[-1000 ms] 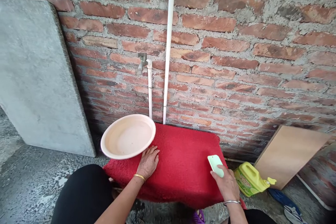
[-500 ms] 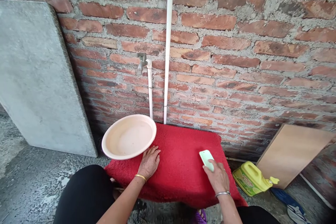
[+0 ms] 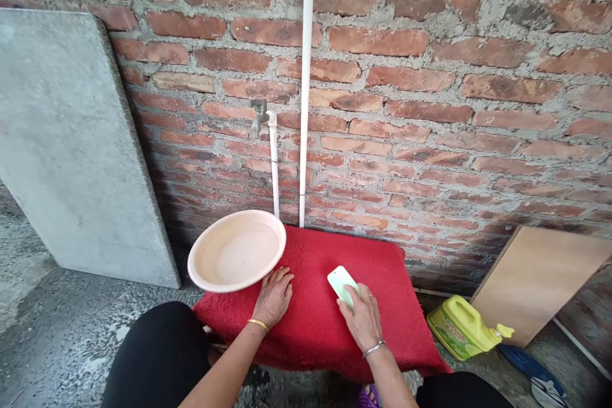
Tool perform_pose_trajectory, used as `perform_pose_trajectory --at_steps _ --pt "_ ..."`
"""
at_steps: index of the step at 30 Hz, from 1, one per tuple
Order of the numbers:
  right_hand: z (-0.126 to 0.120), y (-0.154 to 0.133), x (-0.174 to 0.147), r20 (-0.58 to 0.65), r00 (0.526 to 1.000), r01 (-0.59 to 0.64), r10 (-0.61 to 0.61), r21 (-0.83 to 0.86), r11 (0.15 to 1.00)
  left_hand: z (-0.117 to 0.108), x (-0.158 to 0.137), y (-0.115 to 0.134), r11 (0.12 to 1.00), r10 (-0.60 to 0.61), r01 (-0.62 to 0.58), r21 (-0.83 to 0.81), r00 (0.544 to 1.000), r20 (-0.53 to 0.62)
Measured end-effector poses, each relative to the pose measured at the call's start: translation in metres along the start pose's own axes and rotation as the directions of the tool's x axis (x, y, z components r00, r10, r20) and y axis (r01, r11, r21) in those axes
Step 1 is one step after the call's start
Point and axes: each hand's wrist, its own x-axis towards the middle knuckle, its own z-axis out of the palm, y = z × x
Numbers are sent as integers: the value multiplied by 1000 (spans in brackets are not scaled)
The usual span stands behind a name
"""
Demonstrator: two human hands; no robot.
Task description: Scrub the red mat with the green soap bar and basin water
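We see the flat, pale green tool [image 3: 342, 282] over the middle of the red cloth [image 3: 315, 322]; its underside is hidden from us. We observe the right hand [image 3: 363, 317] gripping the tool's near end, with the hand over the red cloth. We find the left hand [image 3: 274, 298] flattened palm down on the red cloth, left of its middle, fingers extended, fingertips near the rim of the pale basin [image 3: 241, 252], which sits at the red cloth's left end. Behind the red cloth we note a tap [image 3: 259, 116], a tall white pipe [image 3: 306, 76] and a brick wall [image 3: 421, 121]. Right of the red cloth we distinguish a yellow jug [image 3: 463, 328]; left of it, a grey slab [image 3: 81, 140].
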Motion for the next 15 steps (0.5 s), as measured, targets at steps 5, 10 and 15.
perform_pose_trajectory --at_steps 5,10,15 --pt "-13 27 6 54 988 -138 145 -121 983 -1 0 0 999 13 -13 29 1000 7" --pt "-35 90 2 -49 887 -457 459 -226 860 2 -1 -1 1000 19 -19 10 1000 -8" --pt "-25 83 -1 -123 937 -342 327 -131 930 1 0 0 1000 11 -11 6 1000 -10"
